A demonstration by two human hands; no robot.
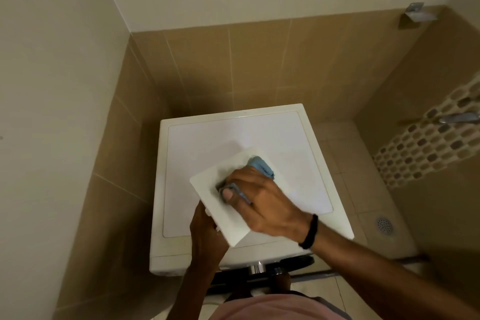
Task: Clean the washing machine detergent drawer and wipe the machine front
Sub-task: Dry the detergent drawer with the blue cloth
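The white detergent drawer (220, 205) is out of the machine and held tilted above the white washing machine top (207, 138). My left hand (205, 236) grips the drawer from below at its near left edge. My right hand (259, 200) holds a blue cloth (262, 165) bunched under the fingers and presses it into the drawer's inside. Most of the cloth is hidden under that hand. The machine's front panel is barely visible below the top's near edge.
The washing machine stands in a corner between tan tiled walls (259, 60). To the right lies a tiled shower floor with a round drain (384, 225), a mosaic strip with a tap (457, 117), and a small metal wall shelf (418, 13).
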